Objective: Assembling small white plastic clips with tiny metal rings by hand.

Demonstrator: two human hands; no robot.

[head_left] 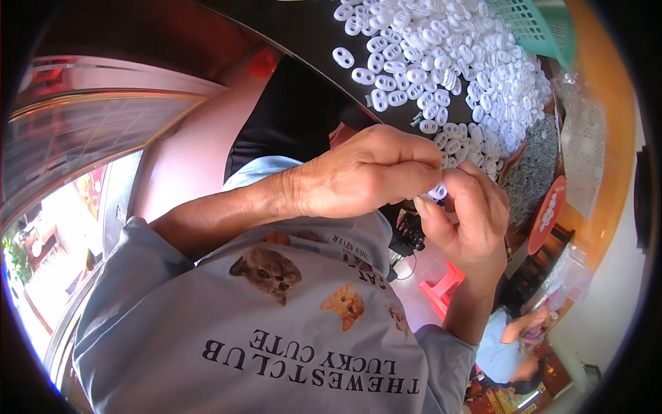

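Above my lap, my left hand [365,172] and my right hand [472,214] meet with bent fingers. Between their fingertips sits a small white oval plastic piece with two holes [439,190]. Both hands pinch it, and fingers cover much of it. A big heap of like white oval pieces [441,55] spreads over the dark tabletop [303,27] just beyond my hands. A smaller cluster of these pieces [472,145] lies right behind my fingers. Some tiny dark bits [416,119] rest near the heap's edge, too small to make out.
A green plastic basket [527,24] stands at the far right of the heap. Right of my hands are a red round dish [547,215] with white pieces and grey fuzzy material [531,162]. A red stool [445,286] is below. Another person [507,345] sits at lower right.
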